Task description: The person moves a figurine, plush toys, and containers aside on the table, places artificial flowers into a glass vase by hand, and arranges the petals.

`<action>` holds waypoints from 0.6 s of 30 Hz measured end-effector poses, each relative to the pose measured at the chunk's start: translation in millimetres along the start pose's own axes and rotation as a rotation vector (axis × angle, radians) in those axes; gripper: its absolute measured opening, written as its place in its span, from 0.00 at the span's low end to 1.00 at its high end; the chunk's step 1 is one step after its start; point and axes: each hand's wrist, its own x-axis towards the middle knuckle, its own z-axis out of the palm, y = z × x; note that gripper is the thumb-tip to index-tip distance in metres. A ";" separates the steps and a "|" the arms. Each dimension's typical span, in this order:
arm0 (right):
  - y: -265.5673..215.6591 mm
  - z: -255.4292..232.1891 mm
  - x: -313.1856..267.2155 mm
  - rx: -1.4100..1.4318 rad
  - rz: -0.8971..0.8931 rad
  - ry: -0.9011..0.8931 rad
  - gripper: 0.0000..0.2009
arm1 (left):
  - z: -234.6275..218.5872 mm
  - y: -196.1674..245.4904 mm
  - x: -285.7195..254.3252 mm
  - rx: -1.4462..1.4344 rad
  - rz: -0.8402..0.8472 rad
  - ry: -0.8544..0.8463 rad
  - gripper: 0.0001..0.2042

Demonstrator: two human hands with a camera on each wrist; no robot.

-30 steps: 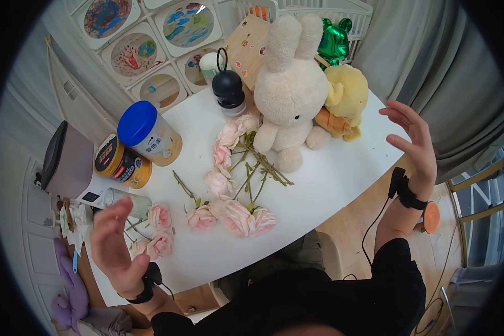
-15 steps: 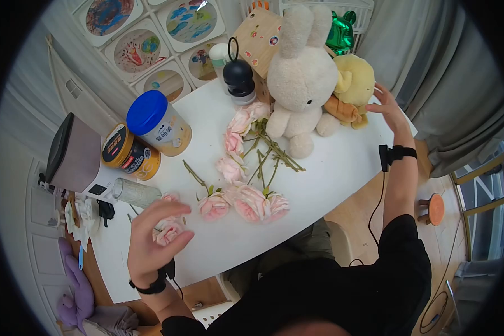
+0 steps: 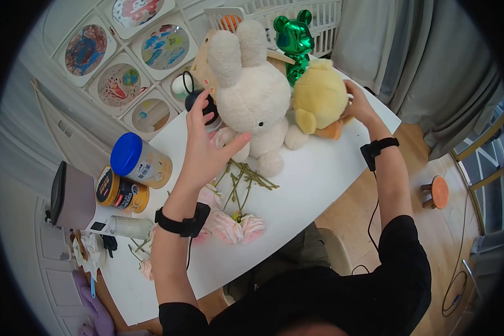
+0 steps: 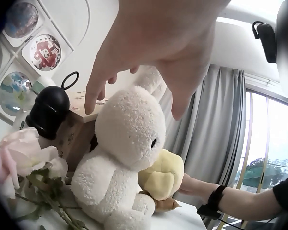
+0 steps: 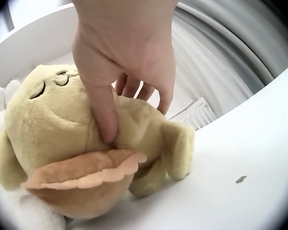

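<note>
A pale yellow plush toy with closed stitched eyes and an orange-brown scalloped piece is at the right side of the table. My right hand grips its body, thumb on the near side and fingers behind. Left of it sits a large cream plush rabbit. My left hand is raised before the rabbit, thumb and fingers spread wide with nothing between them. In the left wrist view, that hand hangs above the rabbit's head. Pink roses lie below, partly hidden by my left arm.
On the left stand a blue-lidded tin, a yellow-and-black tub, a grey-lidded box-shaped appliance and a lying glass vase. A shiny green bear figure rises behind the plush toys. A black bottle stands left of the rabbit.
My right hand has come in from the air and taken hold of the yellow plush toy, which now tilts. My left hand has moved right, from over the roses to the rabbit. The head view shifted.
</note>
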 end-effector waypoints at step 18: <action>9.0 29.4 15.7 -0.061 -0.083 -0.008 0.41 | 40.6 -15.8 23.8 -0.127 0.076 0.051 0.46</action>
